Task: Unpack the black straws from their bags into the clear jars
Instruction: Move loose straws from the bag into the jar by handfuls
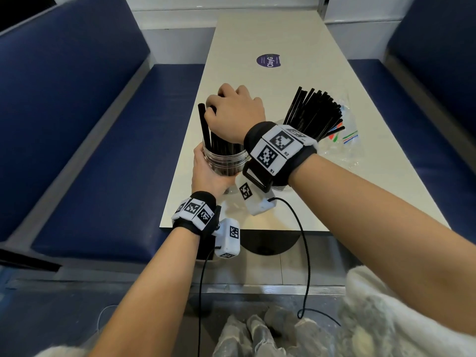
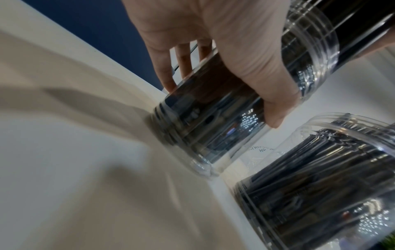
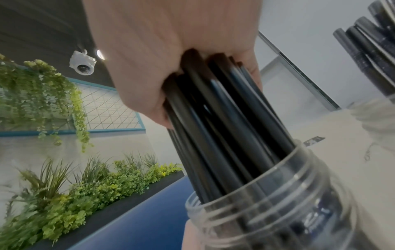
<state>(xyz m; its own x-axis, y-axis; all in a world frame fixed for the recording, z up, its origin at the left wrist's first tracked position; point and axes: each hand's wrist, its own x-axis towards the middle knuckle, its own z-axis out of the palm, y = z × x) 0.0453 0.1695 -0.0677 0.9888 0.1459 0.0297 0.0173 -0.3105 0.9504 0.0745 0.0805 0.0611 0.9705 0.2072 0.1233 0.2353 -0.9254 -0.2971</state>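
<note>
A clear jar (image 1: 223, 161) (image 2: 215, 118) (image 3: 278, 203) stands near the table's left edge with a bundle of black straws (image 1: 219, 143) (image 3: 224, 126) in it. My left hand (image 1: 206, 173) (image 2: 224, 50) wraps around the jar's side. My right hand (image 1: 233, 112) (image 3: 171, 59) grips the tops of those straws from above. One straw (image 1: 203, 124) leans out to the left of the hand. A second clear jar (image 2: 320, 186), mostly hidden behind my right wrist in the head view, holds a fan of black straws (image 1: 315, 112) (image 3: 371, 50).
Empty clear plastic bags (image 1: 345, 143) with coloured stripes lie on the white table (image 1: 283, 47) to the right of the second jar. A round purple sticker (image 1: 268, 60) is farther back. Blue benches (image 1: 103, 150) flank the table; cables hang from both wrists.
</note>
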